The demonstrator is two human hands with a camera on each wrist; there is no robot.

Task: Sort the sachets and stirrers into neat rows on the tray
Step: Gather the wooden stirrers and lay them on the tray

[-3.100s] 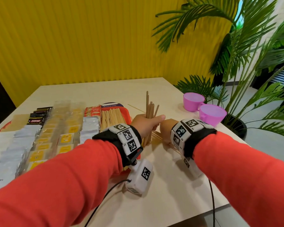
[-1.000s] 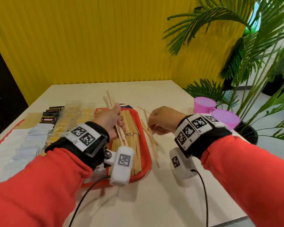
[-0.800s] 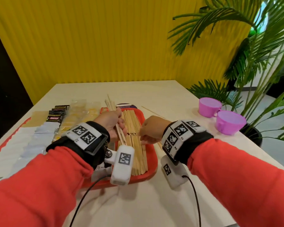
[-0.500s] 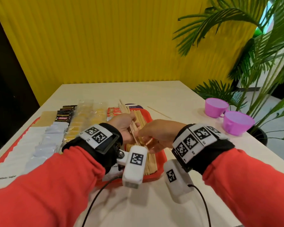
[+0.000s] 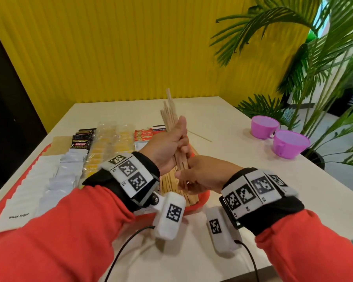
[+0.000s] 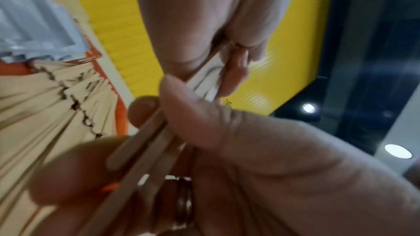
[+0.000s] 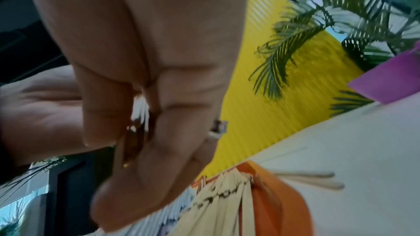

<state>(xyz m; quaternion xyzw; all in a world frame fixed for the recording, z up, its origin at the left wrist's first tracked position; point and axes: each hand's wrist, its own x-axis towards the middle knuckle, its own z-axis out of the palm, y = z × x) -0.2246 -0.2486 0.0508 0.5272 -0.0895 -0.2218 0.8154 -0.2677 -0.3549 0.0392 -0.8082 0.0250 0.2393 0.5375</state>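
So the bundle of stirrers (image 5: 172, 121) is standing nearly upright over the red tray (image 5: 200, 201), tips toward 12 o'clock. Left hand (image 5: 167, 147) has its fingers wrapped round the middle, right hand (image 5: 202, 174) pinches the bottom ends. More stirrers lie flat in the tray underneath. Sachets (image 5: 55, 171) sit in rows at 9 o'clock, two pink cups (image 5: 279, 137) at 2 on the surface.

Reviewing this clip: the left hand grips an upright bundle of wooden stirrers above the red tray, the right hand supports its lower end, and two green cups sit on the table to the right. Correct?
Not quite: the two cups are pink-purple, not green, as the head view shows. The rest holds: the left hand grips the upright bundle of wooden stirrers above the red tray, and the right hand holds its lower end.
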